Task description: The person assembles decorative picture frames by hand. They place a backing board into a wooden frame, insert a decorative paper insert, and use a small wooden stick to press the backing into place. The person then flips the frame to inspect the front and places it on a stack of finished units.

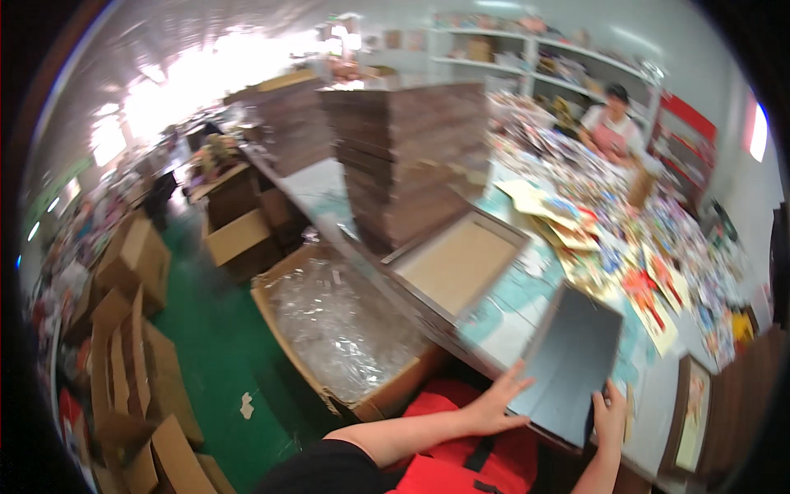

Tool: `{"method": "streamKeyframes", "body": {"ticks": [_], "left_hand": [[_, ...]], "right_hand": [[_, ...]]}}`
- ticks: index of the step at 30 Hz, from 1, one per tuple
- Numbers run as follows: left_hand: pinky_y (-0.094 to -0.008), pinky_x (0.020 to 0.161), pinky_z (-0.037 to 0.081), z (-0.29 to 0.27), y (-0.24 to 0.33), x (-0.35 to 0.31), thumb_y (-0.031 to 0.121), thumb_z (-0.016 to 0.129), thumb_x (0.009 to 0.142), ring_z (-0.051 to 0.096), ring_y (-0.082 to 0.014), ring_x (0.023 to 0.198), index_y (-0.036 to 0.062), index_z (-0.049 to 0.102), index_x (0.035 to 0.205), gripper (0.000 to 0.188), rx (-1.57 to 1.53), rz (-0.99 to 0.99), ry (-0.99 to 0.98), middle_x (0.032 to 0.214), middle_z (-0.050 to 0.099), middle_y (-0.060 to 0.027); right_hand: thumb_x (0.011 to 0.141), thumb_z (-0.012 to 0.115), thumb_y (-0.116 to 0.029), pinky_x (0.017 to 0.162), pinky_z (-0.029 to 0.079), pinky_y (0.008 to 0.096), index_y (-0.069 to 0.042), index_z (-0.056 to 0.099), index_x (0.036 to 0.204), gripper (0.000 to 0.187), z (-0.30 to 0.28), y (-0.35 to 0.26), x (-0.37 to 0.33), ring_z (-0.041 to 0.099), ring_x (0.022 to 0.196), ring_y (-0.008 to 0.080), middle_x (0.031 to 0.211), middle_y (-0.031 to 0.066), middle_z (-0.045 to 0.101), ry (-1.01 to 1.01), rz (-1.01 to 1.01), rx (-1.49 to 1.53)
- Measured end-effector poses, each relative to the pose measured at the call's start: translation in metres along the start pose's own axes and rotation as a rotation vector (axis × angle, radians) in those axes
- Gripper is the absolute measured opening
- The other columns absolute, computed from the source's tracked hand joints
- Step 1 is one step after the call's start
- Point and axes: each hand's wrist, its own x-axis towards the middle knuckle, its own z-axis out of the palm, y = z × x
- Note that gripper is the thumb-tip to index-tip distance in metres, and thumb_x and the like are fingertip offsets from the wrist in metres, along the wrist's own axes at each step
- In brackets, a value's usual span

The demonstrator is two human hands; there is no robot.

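A dark grey rectangular panel (570, 362) with a thin raised edge lies tilted at the near edge of the table, in front of me. My left hand (497, 403) grips its near left corner, fingers partly spread along the side. On the opposite side, my right hand (609, 416) is closed around the near right edge. Just beyond the panel rests a brown wood-look frame (461, 262) with a tan inside. A tall stack of similar brown frames (411, 165) rises behind it.
An open carton (271, 329) full of clear plastic wrap stands left of the table. More cardboard boxes (136, 362) line the green floor. Yellow printed sheets (551, 218) and heaped colourful packets cover the table's right side. A framed picture (694, 412) lies near right. Another person (611, 132) sits across.
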Motion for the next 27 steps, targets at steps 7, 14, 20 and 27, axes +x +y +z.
{"method": "streamKeyframes", "body": {"ticks": [7,14,20,27], "left_hand": [[-0.0403,0.113,0.018,0.002,0.005,0.001,0.028,0.068,0.080,0.012,-0.0386,0.140,0.0059,0.033,0.141,0.073,-0.033,-0.065,0.007,0.151,0.006,-0.0253],[-0.0402,0.112,0.020,0.003,0.017,0.005,0.025,0.069,0.078,0.015,-0.0374,0.140,0.0062,0.034,0.141,0.074,0.014,-0.162,0.011,0.151,0.011,-0.0246],[-0.0431,0.110,0.025,0.008,0.020,0.006,0.028,0.071,0.074,0.022,-0.0405,0.136,0.0064,0.038,0.138,0.075,0.043,-0.167,0.044,0.150,0.014,-0.0238],[-0.0417,0.111,0.023,0.001,0.025,0.003,0.028,0.071,0.077,0.021,-0.0387,0.137,0.0073,0.039,0.138,0.072,0.048,-0.205,0.051,0.150,0.014,-0.0237]], "right_hand": [[0.076,0.065,-0.003,0.081,0.047,0.0362,0.005,0.059,0.109,0.035,0.001,0.016,-0.013,0.058,0.095,0.0284,0.112,0.0174,0.056,0.032,-0.194,-0.016],[0.083,0.062,-0.001,0.082,0.049,0.0311,-0.001,0.046,0.131,0.051,-0.006,0.032,-0.055,0.052,0.109,0.0210,0.125,0.0122,0.050,-0.190,-0.005,0.231],[0.080,0.065,-0.006,0.106,0.031,0.0377,0.000,0.052,0.126,0.047,0.008,0.027,-0.067,0.041,0.125,0.0304,0.134,0.0202,0.044,-0.078,-0.257,0.142],[0.081,0.066,-0.011,0.105,0.032,0.0387,-0.001,0.053,0.126,0.048,0.003,-0.002,-0.081,0.043,0.124,0.0337,0.134,0.0214,0.045,-0.062,-0.303,0.012]]}}
